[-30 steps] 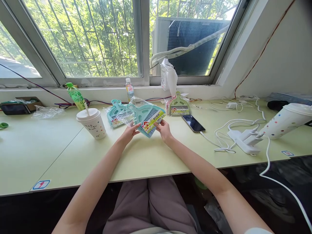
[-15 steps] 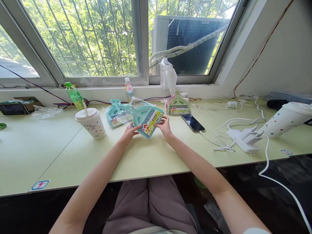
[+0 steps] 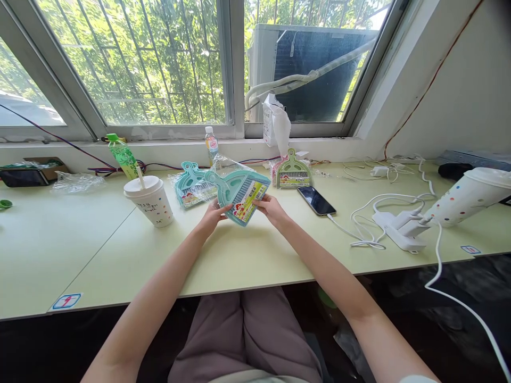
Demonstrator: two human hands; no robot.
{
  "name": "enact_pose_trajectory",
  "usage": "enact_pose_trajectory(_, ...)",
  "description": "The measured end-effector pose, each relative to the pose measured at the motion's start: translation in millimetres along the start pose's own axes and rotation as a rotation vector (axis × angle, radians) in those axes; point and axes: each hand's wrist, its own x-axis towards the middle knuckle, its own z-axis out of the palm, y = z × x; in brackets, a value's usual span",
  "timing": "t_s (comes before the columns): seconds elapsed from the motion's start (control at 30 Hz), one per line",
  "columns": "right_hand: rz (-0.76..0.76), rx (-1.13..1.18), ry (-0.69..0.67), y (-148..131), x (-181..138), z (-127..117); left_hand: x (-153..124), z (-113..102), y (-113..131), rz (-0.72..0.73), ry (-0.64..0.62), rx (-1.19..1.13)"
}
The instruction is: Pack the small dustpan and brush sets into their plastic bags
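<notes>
Between my hands is a teal mini dustpan and brush set [image 3: 235, 187] in a clear plastic wrapper, tilted, with a yellow printed label facing me. My left hand [image 3: 212, 217] is closed on its lower left edge, thumb on top. At its right edge my right hand [image 3: 272, 208] pinches the label side. Just behind, to the left, lies another wrapped teal dustpan set [image 3: 194, 183] on the desk. Farther right a green dustpan set [image 3: 293, 173] leans upright near the wall, with something pink partly hidden behind it.
On the left stand a lidded paper cup [image 3: 149, 202] with a straw and a green-capped bottle [image 3: 123, 157]. A small bottle [image 3: 211, 143] is by the sill. Right of my hands are a charging phone [image 3: 316, 200], a power strip [image 3: 399, 234], white cables and a tilted dotted cup [image 3: 467, 197].
Almost nothing differs. My right hand has shifted very slightly at the dustpan set's right edge; both hands keep their hold.
</notes>
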Motion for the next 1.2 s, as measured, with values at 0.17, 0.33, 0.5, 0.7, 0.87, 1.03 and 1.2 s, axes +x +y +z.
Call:
enact_pose_trajectory(0.17, 0.073, 0.072, -0.007, 6, 2, 2, -4, 5, 5, -0.040, -0.059, -0.046)
enact_pose_trajectory(0.33, 0.026, 0.130, 0.030, 10, 1, 7, -13, 14, 8, -0.140, -0.155, -0.120)
enact_pose_trajectory(0.5, -0.044, 0.173, 0.030, 13, -3, 13, -15, 18, 8, -0.200, -0.256, -0.174)
enact_pose_trajectory(0.7, -0.036, 0.172, 0.043, 20, -3, 14, -12, 19, 6, -0.125, -0.127, -0.117)
enact_pose_trajectory(0.87, -0.007, 0.157, 0.054, 19, -1, 12, -15, 22, 4, -0.158, -0.108, -0.070)
enact_pose_trajectory(1.03, 0.077, 0.166, 0.075, 10, -1, 13, -13, 23, 5, -0.118, -0.046, -0.053)
enact_pose_trajectory(1.2, 0.146, 0.191, 0.132, 5, 4, 9, -11, 20, 7, -0.102, -0.088, 0.004)
